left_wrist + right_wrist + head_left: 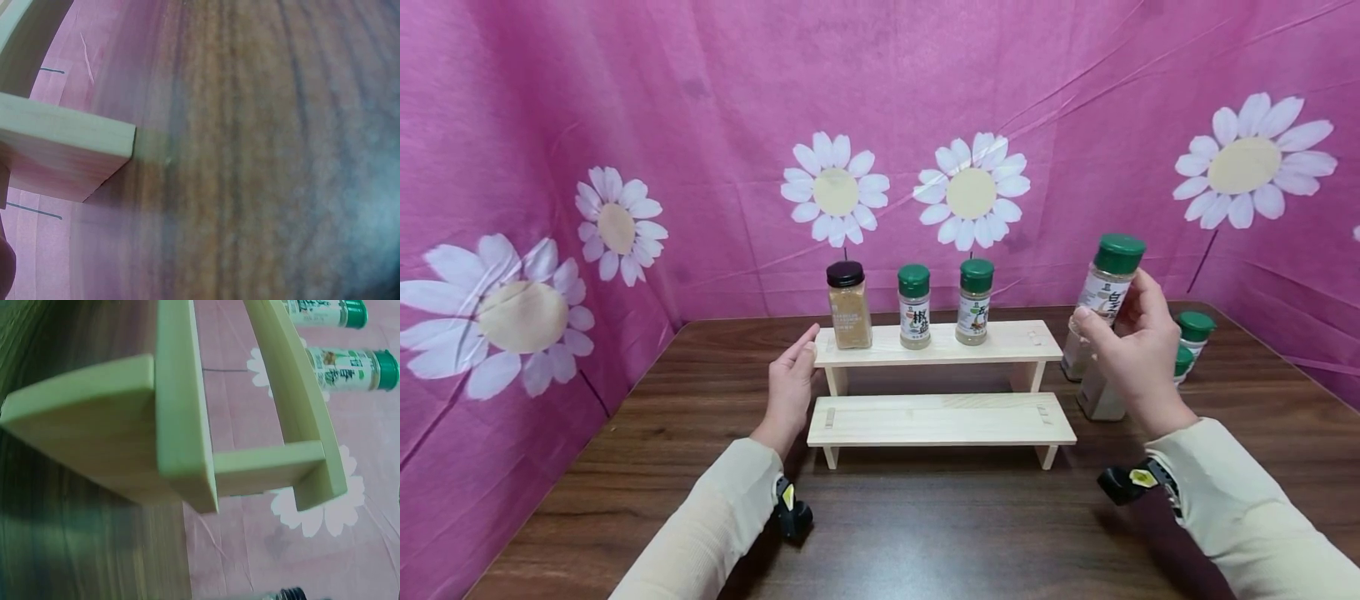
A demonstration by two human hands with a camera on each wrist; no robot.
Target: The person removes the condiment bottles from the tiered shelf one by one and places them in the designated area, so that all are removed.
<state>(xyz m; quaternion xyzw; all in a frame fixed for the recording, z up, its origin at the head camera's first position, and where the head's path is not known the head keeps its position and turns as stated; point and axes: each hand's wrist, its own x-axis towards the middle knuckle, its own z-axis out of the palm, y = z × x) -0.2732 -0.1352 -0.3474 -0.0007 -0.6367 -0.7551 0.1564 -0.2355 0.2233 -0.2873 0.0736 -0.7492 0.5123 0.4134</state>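
Note:
My right hand (1138, 354) grips a seasoning jar (1103, 292) with a green cap and a white label. This jar is tilted, its cap leaning right, beside the right end of a two-tier pale wooden rack (940, 421). My left hand (788, 383) touches the left end of the upper tier, its fingers fairly straight. Three jars stand on that tier: a square jar (850, 312) of tan powder with a black cap, a green-capped jar (914, 312), and another green-capped jar (974, 308). The right wrist view shows the rack (187, 412) but not the gripped jar.
Behind my right hand stands a jar (1101, 396) whose top is hidden. Farther right are two more green-capped jars (1195, 329), partly hidden by the hand. A pink curtain (722, 100) with white daisies hangs behind the brown wooden table (925, 533).

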